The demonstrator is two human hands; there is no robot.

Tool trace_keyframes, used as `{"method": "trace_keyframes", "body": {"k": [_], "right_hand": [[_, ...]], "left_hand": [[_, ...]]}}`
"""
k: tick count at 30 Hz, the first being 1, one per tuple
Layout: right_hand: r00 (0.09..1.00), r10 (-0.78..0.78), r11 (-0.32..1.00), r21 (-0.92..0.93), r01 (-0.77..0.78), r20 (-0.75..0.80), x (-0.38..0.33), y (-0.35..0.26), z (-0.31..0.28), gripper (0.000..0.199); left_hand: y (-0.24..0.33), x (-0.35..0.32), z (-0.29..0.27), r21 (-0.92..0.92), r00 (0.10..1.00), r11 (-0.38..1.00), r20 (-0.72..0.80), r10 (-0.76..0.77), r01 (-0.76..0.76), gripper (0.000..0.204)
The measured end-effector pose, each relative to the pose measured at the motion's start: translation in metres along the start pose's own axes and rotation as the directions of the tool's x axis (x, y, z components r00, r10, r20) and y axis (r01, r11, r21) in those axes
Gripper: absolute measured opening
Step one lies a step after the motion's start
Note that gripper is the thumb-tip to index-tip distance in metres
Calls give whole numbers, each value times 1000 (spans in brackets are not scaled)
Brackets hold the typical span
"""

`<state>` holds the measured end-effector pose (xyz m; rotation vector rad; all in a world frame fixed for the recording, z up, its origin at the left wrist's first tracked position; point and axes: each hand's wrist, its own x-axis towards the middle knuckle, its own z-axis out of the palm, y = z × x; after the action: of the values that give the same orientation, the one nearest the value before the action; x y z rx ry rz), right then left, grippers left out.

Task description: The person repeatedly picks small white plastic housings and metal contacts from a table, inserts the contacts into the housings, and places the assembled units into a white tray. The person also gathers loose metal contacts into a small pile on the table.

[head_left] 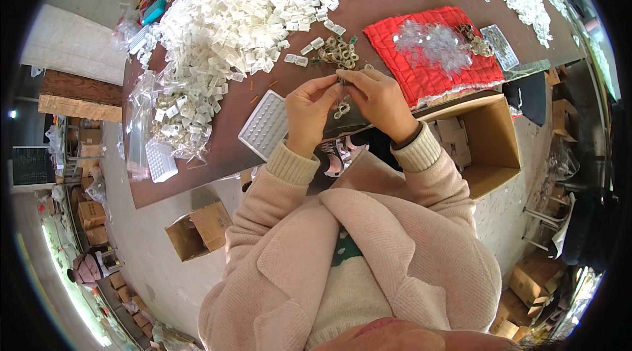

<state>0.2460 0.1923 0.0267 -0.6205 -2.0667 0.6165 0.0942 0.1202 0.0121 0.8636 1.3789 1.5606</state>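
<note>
My left hand (308, 113) and my right hand (378, 98) meet at the fingertips over the table's near edge. Both pinch one small dark piece whose kind I cannot make out. Just below the fingers, between the hands, shows a pale ring-shaped piece (342, 111). Beyond the fingertips lies a small pile of beige rings (339, 53). Beside my left hand is a white tray (264, 126) with rows of small bumps. A red quilted cloth (421, 88) lies to the right of my right hand, with a heap of clear plastic bits (431, 45) on it.
A huge heap of small clear plastic cases (263, 9) covers the far table (210, 173). Plastic bags (138, 130) lie at the left. An open cardboard box (497, 147) stands under the right table edge, another carton (197, 229) on the floor. A person (89, 267) is far left.
</note>
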Motion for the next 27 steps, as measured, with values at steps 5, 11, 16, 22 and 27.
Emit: {"method": "trace_keyframes", "body": {"k": [5, 11, 16, 22, 27], "right_hand": [[1000, 11, 1000, 5, -11, -8, -11, 9, 8, 20], [973, 201, 979, -52, -196, 114, -21, 29, 16, 19], [977, 193, 975, -131, -181, 85, -23, 33, 20, 16], [978, 205, 974, -110, -199, 43, -21, 30, 15, 16], [972, 234, 972, -14, -234, 2, -14, 21, 12, 17]], "left_hand": [[-14, 1, -2, 207, 997, 976, 23, 69, -73, 19], [-7, 35, -19, 720, 900, 571, 177, 400, -395, 19], [-3, 69, -23, 921, 931, 273, 190, 311, -279, 19], [-11, 82, -23, 955, 930, 94, 248, 273, -282, 9], [-11, 78, -33, 888, 855, 178, 328, 401, -425, 4]]}}
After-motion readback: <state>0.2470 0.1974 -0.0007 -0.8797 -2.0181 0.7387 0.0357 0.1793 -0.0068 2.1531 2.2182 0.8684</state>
